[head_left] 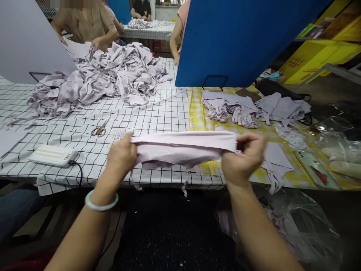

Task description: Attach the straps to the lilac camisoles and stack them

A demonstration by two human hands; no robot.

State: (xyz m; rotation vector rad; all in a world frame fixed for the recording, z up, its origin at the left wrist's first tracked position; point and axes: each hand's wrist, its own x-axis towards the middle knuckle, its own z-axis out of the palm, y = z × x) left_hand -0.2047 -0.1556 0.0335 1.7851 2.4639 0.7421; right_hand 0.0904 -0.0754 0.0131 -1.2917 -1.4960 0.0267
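A pale lilac fabric garment (183,148) is stretched sideways between my two hands, just above the table's front edge. My left hand (122,156) is closed round its left end, and my right hand (243,156) grips the right end in a fist. Two thin straps dangle from its lower side. Small scissors (99,128) with orange-brown handles lie beyond my left hand. To the right of my right hand, a similar lilac piece (278,160) with hanging straps lies flat on the yellow checked cloth (254,177).
A large heap of lilac garments (121,75) covers the back left. Stacked pieces (231,105) sit beneath a blue panel (225,45). A white power bank (53,155) with a cable lies front left, a phone (316,169) front right. A co-worker's hand (98,43) touches the heap.
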